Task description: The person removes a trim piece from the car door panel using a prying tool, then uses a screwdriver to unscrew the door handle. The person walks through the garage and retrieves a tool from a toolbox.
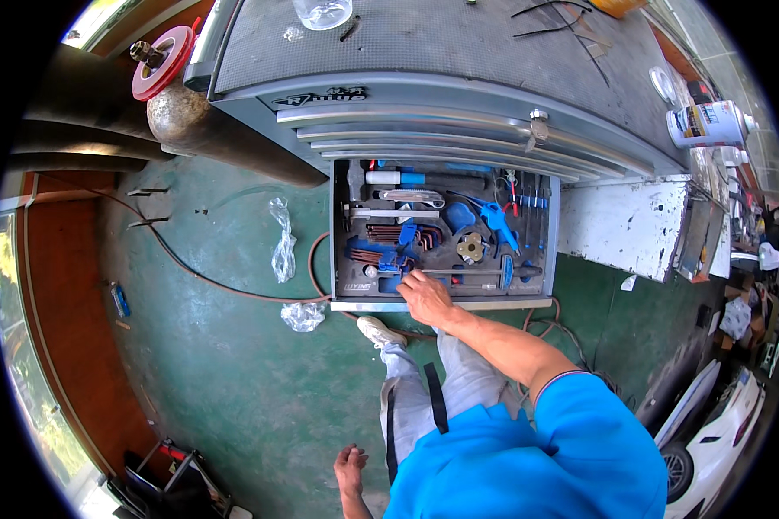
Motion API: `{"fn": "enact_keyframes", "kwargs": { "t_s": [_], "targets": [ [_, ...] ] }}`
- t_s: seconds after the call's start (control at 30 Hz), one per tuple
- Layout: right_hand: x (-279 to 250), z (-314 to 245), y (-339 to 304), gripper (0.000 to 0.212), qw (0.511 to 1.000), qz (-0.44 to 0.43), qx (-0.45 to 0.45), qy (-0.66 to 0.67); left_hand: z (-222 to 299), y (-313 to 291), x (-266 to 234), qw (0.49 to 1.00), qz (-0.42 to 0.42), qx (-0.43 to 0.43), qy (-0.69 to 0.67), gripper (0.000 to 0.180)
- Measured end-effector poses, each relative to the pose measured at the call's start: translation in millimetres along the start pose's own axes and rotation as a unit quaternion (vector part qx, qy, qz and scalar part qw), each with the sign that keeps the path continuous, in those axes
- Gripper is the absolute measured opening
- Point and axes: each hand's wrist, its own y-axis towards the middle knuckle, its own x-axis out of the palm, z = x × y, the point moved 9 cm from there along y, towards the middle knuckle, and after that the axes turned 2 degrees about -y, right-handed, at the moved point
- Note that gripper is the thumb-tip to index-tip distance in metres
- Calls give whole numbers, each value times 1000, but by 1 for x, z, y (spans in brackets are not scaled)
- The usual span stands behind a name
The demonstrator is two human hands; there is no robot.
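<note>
An open tool drawer (441, 304) with a dark foam liner lies in front of me. My right hand (426, 297) reaches over its front edge, fingers bent together and pointing down into the liner; what they hold, if anything, is hidden. Just beyond the fingertips is a blue-holder hex key set (394, 261), with a second hex key set (404, 234) behind it. To the hand's right lie a long bar with a blue end (509, 272) and a round brass-coloured tool (470, 247). My left hand (350, 470) hangs low at my side, fingers loosely curled and apart, holding nothing.
The drawer also holds a blue air gun (498, 227), a utility knife (412, 197), a hammer (357, 182) and several screwdrivers (537, 203). Gas cylinders (177, 117) stand at the left. A hose (208, 284) crosses the green floor beside plastic bags (282, 242). A can (710, 124) sits at the right.
</note>
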Motion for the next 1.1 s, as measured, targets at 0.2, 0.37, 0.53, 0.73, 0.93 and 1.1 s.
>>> {"fn": "enact_keyframes", "kwargs": {
  "t_s": [0.2,0.37,0.53,0.73,0.93,1.1],
  "targets": [
    [-21,37,13,13,994,65,86,35,-3,1,-3,1000,5,2,-7,41],
    [-43,96,31,17,976,88,197,-44,-1,2,-3,1000,4,2,4,40],
    [-29,94,42,37,986,0,136,-98,-3,1,-3,1000,2,7,-2,39],
    [-23,98,46,38,993,-18,75,-91,5,-6,-2,1000,17,6,-20,42],
    [-24,89,45,23,991,-32,-13,-129,1,1,0,999,8,18,-26,43],
    [-22,92,47,17,989,20,-19,-144,8,5,5,1000,6,19,-12,43]
  ]
}}
